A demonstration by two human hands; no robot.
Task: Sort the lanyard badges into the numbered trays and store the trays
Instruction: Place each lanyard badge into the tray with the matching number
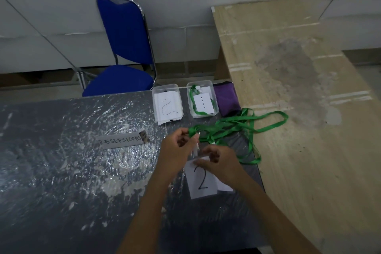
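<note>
Head view: both hands' grips pinch a "2" badge (203, 179); blue chair (125, 47) stands behind table (61, 171).

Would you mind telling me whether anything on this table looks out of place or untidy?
Yes: the green lanyards lie in a tangled heap right of the hands, with loops trailing off the dark table onto the wooden board. The table's surface is also scuffed and blotched with pale patches.

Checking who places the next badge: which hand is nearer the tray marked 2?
Left. The left hand grips the green lanyard just below the tray marked 2. The right hand sits lower and further right, on the badge marked 2.
</note>
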